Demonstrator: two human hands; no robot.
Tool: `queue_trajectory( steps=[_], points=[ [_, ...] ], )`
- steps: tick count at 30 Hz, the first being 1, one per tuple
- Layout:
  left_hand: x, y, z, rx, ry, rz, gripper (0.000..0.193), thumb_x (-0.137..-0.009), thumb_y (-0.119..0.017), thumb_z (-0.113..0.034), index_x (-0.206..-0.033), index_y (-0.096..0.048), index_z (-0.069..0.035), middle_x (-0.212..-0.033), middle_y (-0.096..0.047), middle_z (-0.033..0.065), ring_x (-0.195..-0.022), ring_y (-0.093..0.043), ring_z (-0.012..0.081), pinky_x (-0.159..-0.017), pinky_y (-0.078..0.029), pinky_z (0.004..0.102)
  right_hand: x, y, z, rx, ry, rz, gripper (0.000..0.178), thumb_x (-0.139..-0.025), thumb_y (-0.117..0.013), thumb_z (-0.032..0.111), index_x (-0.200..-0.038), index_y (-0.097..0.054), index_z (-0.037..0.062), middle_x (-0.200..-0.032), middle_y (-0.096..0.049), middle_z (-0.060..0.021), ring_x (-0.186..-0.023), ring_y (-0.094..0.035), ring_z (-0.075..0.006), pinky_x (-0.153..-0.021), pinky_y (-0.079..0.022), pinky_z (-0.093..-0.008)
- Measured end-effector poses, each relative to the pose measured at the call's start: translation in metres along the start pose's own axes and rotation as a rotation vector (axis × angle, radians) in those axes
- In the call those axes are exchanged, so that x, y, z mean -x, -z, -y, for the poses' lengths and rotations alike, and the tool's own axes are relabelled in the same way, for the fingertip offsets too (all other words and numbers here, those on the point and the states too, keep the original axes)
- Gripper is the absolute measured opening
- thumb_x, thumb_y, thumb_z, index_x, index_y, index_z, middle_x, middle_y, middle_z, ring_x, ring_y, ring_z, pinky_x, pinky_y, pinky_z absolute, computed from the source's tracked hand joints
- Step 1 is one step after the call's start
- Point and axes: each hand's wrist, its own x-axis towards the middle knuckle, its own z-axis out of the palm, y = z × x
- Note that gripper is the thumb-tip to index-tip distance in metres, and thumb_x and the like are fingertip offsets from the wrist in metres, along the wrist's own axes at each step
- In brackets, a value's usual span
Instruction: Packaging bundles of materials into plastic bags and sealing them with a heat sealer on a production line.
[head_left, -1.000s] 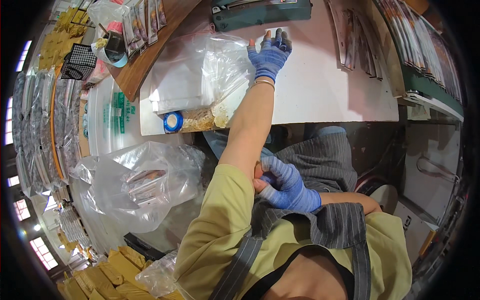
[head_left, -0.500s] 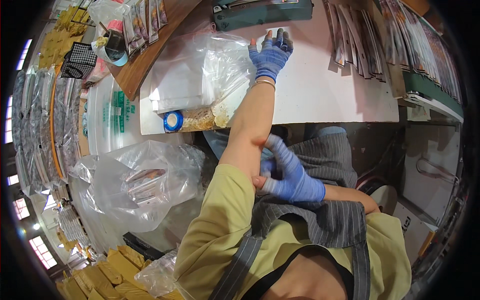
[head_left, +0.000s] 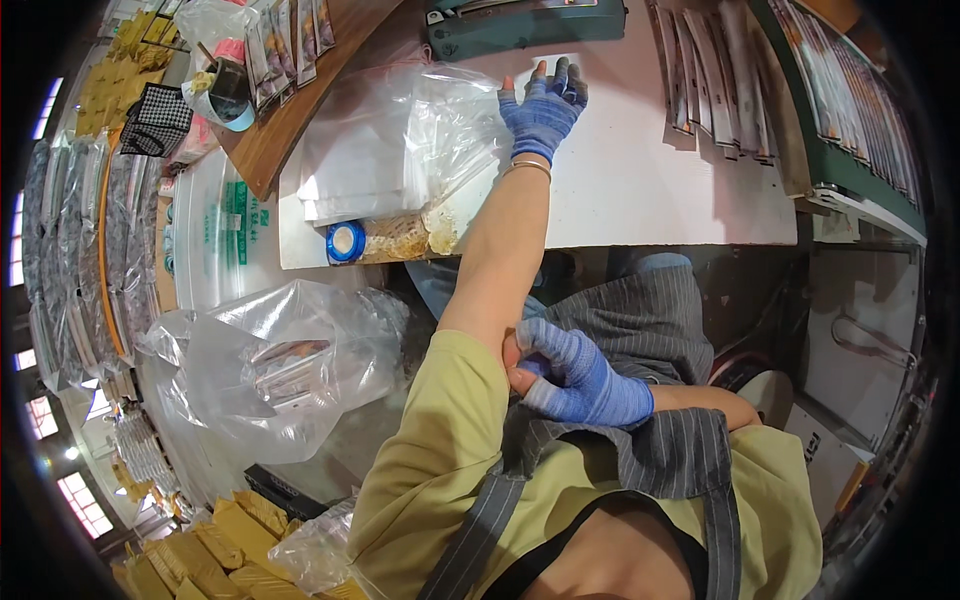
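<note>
The left hand (head_left: pixel 543 112) is spread wide over the table (head_left: pixel 640 195) beside the plastic bags (head_left: pixel 440 125); its arm (head_left: pixel 500 245) is straight, perhaps giving access to the right hand (head_left: pixel 585 380), curled against it; whether gripping, I cannot tell.

Two gloved hands (head_left: pixel 545 118) (head_left: pixel 588 380), one bracelet (head_left: pixel 528 163)

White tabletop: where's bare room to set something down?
Bare: white tabletop between the left hand and the packets at right, down to the near edge. Crowded: left, under clear plastic bags; far side, by the green machine.
</note>
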Motion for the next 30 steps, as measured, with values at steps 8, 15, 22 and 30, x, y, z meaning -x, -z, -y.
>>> queue_trajectory(
  steps=[8, 15, 22, 30],
  points=[
    [0.000, 0.001, -0.001, 0.007, 0.015, 0.009, 0.070, -0.067, -0.056, -0.054, -0.115, -0.045, -0.005, -0.125, -0.042, 0.0203, -0.108, -0.044, 0.0325, -0.088, -0.033, 0.0504, -0.002, -0.002, -0.006, -0.215, -0.056, -0.057, 0.051, -0.082, -0.056, 0.000, -0.126, -0.029, 0.0056, -0.080, -0.048, 0.0013, -0.069, -0.045, -0.0040, -0.062, -0.038, -0.0175],
    [-0.001, 0.001, 0.002, 0.044, 0.017, -0.003, 0.066, -0.067, -0.057, -0.052, -0.112, -0.046, -0.005, -0.122, -0.044, 0.0219, -0.105, -0.046, 0.0337, -0.086, -0.034, 0.0510, -0.016, 0.009, 0.002, -0.239, -0.041, -0.202, 0.051, -0.077, -0.062, 0.005, -0.120, -0.035, 0.0006, -0.062, -0.045, 0.0000, -0.055, -0.042, -0.0057, -0.050, -0.037, -0.0213],
    [-0.003, 0.002, -0.006, 0.051, 0.000, 0.012, 0.066, -0.067, -0.058, -0.052, -0.113, -0.045, -0.006, -0.120, -0.045, 0.0226, -0.102, -0.047, 0.0338, -0.085, -0.035, 0.0515, 0.013, -0.003, 0.010, -0.113, -0.022, 0.300, 0.014, -0.082, -0.062, 0.012, -0.087, -0.054, 0.0018, -0.068, -0.056, -0.0016, -0.063, -0.053, -0.0080, -0.055, -0.041, -0.0238],
    [0.007, 0.000, 0.001, 0.066, 0.019, 0.008, 0.066, -0.066, -0.057, -0.052, -0.111, -0.046, -0.006, -0.117, -0.046, 0.0230, -0.101, -0.048, 0.0341, -0.085, -0.035, 0.0508, 0.006, 0.009, -0.009, 0.430, 0.441, -0.081, 0.054, -0.072, -0.058, 0.004, -0.125, -0.045, 0.0073, -0.060, -0.051, -0.0063, -0.048, -0.051, -0.0205, -0.046, -0.039, -0.0291]
  ],
)
